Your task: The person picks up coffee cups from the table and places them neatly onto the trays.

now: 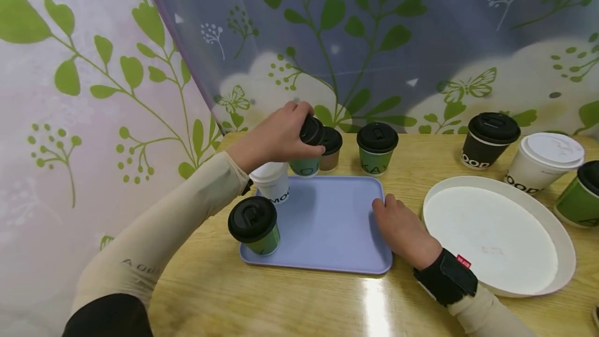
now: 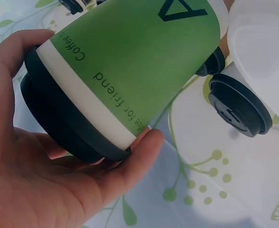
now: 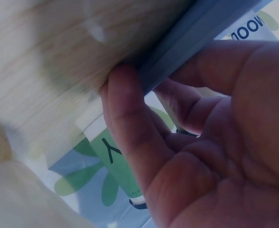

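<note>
My left hand grips a green paper coffee cup from above, with the fingers around its black lid. In the head view this cup overlaps the back left corner of a lavender tray. On the tray's left side stand a white cup with a white lid and a green cup with a black lid. My right hand holds the tray's right rim; the right wrist view shows the tray edge between thumb and fingers.
Behind the tray stand a brown cup and another green cup. To the right lies a round white tray, with a black cup, a white cup and a green cup behind and beside it. A leaf-patterned cloth backs the wooden table.
</note>
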{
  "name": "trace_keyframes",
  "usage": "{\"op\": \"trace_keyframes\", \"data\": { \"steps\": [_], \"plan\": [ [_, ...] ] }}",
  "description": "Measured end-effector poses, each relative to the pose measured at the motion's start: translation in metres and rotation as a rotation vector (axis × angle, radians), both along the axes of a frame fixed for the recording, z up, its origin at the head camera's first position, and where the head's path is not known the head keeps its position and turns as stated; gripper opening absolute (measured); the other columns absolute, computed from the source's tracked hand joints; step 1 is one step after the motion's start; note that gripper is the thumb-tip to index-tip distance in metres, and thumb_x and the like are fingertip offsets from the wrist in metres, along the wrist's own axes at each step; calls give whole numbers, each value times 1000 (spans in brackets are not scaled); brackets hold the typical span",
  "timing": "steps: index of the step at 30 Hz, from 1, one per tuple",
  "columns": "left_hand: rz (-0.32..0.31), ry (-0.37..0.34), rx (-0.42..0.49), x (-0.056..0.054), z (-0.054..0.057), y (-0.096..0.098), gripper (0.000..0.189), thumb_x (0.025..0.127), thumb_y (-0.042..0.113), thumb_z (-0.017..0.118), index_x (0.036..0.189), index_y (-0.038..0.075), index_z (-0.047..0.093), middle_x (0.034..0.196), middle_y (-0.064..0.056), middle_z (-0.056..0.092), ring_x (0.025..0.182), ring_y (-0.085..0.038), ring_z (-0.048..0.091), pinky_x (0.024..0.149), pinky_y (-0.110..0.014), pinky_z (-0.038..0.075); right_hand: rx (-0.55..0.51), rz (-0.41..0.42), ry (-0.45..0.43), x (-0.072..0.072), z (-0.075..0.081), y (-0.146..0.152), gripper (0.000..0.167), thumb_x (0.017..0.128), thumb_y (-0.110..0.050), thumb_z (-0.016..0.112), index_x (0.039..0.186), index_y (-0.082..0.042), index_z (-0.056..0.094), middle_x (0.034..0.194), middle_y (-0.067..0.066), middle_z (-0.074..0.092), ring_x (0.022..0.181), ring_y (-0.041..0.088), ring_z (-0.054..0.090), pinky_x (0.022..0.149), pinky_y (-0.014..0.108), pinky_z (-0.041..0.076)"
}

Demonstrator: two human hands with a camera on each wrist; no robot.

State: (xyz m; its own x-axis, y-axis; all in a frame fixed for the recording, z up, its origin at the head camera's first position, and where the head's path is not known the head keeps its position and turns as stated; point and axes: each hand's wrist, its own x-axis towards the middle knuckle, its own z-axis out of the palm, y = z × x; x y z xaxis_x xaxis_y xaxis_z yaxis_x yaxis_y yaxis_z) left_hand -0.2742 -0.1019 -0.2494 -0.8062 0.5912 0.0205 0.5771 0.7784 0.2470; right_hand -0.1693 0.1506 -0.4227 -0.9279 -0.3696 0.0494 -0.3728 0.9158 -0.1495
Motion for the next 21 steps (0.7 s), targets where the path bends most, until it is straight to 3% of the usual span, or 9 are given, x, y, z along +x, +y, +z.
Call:
{"op": "trace_keyframes", "data": {
  "steps": [7, 14, 21],
  "plan": [
    [25, -27, -76, -4, 1, 13, 82, 93, 52, 70, 152, 4, 40, 134, -18, 47, 102, -27, 55, 87, -41, 49, -2, 4, -15, 0, 0, 0, 13, 99, 7, 57, 111, 7, 56, 92, 20, 51, 74, 28, 54, 62, 41, 51],
    [15, -79, -121, -7, 0, 22, 81, 93, 53, 70, 153, 7, 40, 132, -16, 49, 100, -25, 56, 84, -38, 51, -1, 11, 11, 1, -2, 0, 12, 98, 8, 58, 110, 8, 56, 89, 19, 50, 73, 28, 53, 60, 41, 50],
    [-4, -85, -157, -14, -3, 27, 78, 93, 53, 70, 151, 8, 42, 129, -15, 49, 98, -25, 56, 83, -39, 51, -3, 8, 30, 1, -1, 1, 9, 98, 8, 58, 107, 8, 55, 88, 19, 49, 71, 28, 53, 59, 41, 50]
  ]
}}
